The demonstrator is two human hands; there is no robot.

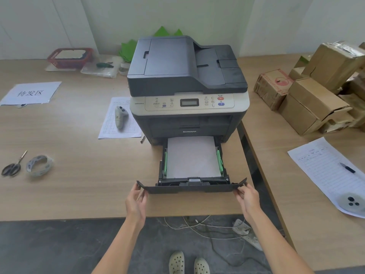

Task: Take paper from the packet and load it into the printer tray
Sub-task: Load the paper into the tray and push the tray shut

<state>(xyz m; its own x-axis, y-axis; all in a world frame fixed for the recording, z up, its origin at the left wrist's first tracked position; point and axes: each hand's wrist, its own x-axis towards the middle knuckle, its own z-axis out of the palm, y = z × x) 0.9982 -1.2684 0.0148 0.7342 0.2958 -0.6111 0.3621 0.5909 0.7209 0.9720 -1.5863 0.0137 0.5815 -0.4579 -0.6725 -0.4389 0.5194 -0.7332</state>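
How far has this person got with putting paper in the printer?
Mostly done, it seems. White paper already lies flat in the tray, between its green guides. The tray is pulled out of the printer, and the left hand and right hand are at the two ends of its front panel. What looks left is sliding the tray shut. No paper packet is in view.

Both forearms are bare; no sleeves, watch or rings visible. The left hand (pixel 136 202) and right hand (pixel 247 200) wear no gloves. Below them, two pale perforated clogs (pixel 188 263) cover the feet.
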